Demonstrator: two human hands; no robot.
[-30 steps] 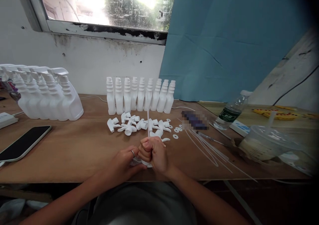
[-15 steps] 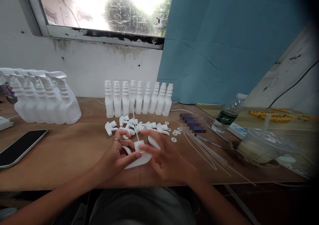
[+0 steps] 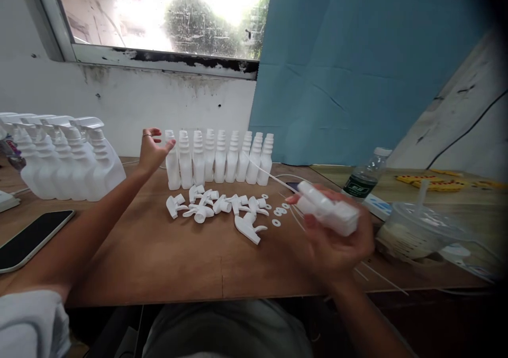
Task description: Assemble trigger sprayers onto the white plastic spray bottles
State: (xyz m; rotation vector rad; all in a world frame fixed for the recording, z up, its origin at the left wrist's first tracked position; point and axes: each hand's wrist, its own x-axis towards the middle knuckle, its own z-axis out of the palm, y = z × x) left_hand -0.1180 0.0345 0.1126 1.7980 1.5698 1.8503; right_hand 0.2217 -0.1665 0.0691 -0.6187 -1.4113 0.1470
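Observation:
My right hand is closed round a white trigger sprayer head, held above the right of the table. A thin white dip tube sticks out of it toward the upper left. My left hand reaches to the leftmost white bottle of the row, thumb and fingers spread near its neck. Whether it touches the bottle I cannot tell. Several loose sprayer heads lie in front of the row, and one sprayer head lies nearer to me. Small white ring washers are scattered to their right.
Bottles fitted with sprayer tops stand at left behind a phone. At right are a water bottle, a lidded plastic cup with a straw, and loose thin tubes. The table's front edge runs close to me.
My hands have parted from the front middle. The right has carried the sprayer head with its tube to the right and up; the left has let go and reached forward-left to the bottle row.

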